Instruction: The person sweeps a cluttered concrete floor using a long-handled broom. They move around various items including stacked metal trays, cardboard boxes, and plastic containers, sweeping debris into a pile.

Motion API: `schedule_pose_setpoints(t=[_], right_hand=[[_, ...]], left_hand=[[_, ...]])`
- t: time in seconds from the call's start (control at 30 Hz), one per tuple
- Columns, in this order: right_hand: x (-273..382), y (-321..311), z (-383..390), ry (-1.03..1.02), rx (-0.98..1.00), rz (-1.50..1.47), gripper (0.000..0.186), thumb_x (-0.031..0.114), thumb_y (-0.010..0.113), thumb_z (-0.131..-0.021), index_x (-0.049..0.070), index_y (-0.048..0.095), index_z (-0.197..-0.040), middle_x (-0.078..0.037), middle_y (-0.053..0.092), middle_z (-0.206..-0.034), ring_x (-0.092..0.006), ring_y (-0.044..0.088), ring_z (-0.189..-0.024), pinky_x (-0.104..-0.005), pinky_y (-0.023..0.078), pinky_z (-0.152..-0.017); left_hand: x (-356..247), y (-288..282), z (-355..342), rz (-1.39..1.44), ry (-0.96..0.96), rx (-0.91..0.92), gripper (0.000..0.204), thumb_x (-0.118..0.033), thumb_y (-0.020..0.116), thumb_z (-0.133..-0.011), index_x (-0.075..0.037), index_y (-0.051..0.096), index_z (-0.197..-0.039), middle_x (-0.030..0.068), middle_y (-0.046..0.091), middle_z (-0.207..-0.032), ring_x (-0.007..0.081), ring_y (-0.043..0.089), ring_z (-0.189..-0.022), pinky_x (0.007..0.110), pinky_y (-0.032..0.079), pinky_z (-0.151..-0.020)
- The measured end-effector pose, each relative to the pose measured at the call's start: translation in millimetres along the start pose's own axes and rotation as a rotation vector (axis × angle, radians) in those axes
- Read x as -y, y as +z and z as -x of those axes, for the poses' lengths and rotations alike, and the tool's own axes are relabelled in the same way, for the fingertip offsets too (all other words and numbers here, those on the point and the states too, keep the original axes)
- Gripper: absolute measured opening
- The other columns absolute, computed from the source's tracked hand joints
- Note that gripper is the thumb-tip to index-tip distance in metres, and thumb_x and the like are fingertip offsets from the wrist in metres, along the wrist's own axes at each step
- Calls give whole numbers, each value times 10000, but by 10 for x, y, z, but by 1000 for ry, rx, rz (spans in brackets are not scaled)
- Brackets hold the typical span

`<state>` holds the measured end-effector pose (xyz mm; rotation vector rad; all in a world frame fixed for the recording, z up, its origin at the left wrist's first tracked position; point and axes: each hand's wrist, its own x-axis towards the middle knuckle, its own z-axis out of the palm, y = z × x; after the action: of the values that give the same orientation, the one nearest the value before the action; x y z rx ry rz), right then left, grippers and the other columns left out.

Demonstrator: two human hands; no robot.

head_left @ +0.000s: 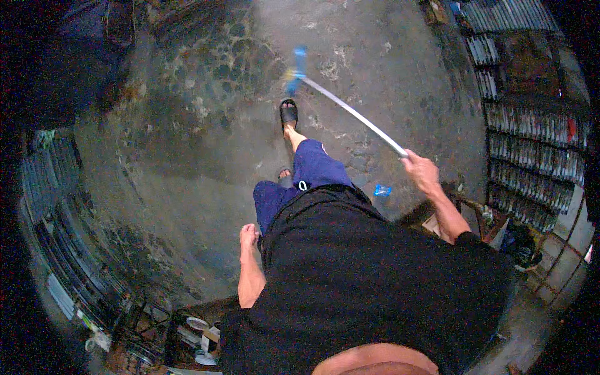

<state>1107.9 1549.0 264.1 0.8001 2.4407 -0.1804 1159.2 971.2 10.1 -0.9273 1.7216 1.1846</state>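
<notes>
- Broom point(353, 112): a long, thin, pale handle slanting from right of centre up toward the upper middle of the frame.
- Its head, blue with a touch of yellow, is blurred and lies against the wet grey floor at the upper middle.
- The handle's near end is hidden inside a closed fist.

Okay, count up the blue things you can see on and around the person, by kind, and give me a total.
Blue broom head: 1
Blue trousers: 1
Small blue scrap on the floor: 1
Total: 3
The right hand grips the broom's pale handle; the left hand is empty.
</notes>
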Motion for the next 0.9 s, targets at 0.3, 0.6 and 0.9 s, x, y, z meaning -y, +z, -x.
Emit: schedule_pose_setpoints(t=[0.3, 0.6, 0.9], right_hand=[[3642, 190, -3313, -562, 221, -40, 340, 360, 497, -823, 185, 565, -1106, -118, 619, -1010, -326, 601, -893, -434, 485, -747], [360, -99, -2580, 27, 319, -101, 493, 456, 424, -834, 170, 487, -1232, -125, 543, -1171, -308, 495, -1094, -415, 396, -902], [-135, -1441, -1351, 286, 64, 245, 321, 324, 506, -836, 99, 574, -1055, -167, 622, -856, -345, 590, -810, -441, 473, -701]], left_hand=[[-3558, 92, -289, -264, 456, -198, 261, -235, 488, -869, -37, 557, -1024, 41, 573, -845, 123, 542, -745, 266, 453, -670], [-3464, 82, -723, -66, 186, -26, 248, -224, 519, -847, -37, 558, -1006, 17, 557, -736, 104, 528, -610, 252, 438, -496], [-3124, 92, -1321, -301, 155, 106, 271, -224, 516, -818, -33, 594, -993, 73, 603, -768, 155, 566, -592, 298, 471, -510]])
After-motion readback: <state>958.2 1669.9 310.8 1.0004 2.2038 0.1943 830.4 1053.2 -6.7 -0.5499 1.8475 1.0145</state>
